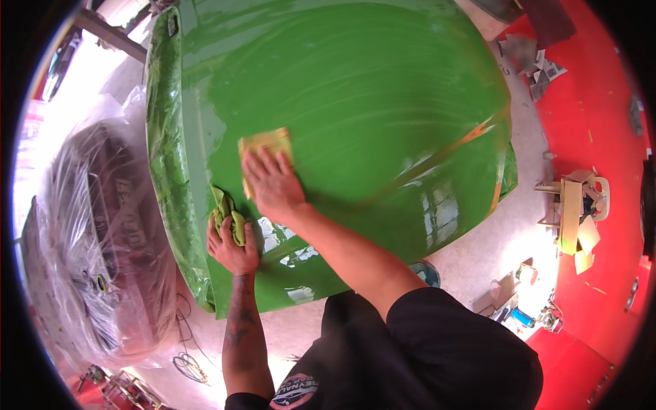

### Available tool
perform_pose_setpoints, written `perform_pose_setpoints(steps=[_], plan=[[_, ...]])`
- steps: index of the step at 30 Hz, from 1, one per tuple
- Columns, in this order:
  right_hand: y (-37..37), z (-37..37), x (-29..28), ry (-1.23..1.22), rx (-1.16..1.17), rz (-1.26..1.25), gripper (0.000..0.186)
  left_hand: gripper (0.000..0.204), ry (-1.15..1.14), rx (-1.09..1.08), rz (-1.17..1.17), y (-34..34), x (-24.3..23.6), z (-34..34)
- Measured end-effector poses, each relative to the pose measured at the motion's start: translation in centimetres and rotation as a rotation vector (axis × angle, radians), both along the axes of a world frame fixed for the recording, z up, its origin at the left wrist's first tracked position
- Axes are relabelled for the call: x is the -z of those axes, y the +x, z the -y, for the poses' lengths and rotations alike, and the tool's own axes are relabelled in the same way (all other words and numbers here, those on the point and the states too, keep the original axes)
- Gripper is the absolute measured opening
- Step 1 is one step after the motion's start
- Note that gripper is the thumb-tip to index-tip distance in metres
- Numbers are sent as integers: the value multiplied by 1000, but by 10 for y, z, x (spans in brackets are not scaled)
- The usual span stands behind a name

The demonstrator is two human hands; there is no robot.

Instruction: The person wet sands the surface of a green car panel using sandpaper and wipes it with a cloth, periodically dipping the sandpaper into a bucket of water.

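Note:
My right hand (272,181) presses a yellow pad (266,138) onto a glossy green car panel (355,89), with its fingers laid over the pad. Lower left of it, my left hand (234,246) grips a crumpled yellow-green cloth (223,199) resting on the panel near its left side. Pale swirl streaks show across the upper panel, and orange-brown streaks run toward its right edge.
A plastic-covered bulky object (106,225) stands close on the left. At right are a red surface (594,102), a chair with cardboard boxes (575,212), and tools with a blue cylinder (523,318). A bucket (425,272) sits below the panel; cables (191,362) lie lower left.

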State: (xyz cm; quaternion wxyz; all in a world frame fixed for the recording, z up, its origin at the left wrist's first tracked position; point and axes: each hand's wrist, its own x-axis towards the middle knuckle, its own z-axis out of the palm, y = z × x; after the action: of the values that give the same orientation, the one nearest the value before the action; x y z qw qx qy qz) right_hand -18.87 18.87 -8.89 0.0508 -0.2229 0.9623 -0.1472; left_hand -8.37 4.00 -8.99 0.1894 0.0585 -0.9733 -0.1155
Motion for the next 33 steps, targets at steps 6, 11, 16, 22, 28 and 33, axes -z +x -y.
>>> perform_pose_setpoints(steps=[6,11,16,22,28,33], plan=[[-55,-95,-13,114,-56,-56,58,44,-1,9,-22,3,-3,4],[-125,-259,-6,168,389,-79,61,43,12,7,-22,2,-4,3],[-176,-386,-6,177,757,-29,65,45,12,-5,6,0,-3,-3],[-237,-272,5,172,899,32,73,45,4,-9,25,0,-9,-5],[-207,-27,-15,200,127,-17,66,46,30,7,14,3,-9,-3],[-218,-19,-11,113,-325,-16,57,47,10,15,31,3,-10,-1]])
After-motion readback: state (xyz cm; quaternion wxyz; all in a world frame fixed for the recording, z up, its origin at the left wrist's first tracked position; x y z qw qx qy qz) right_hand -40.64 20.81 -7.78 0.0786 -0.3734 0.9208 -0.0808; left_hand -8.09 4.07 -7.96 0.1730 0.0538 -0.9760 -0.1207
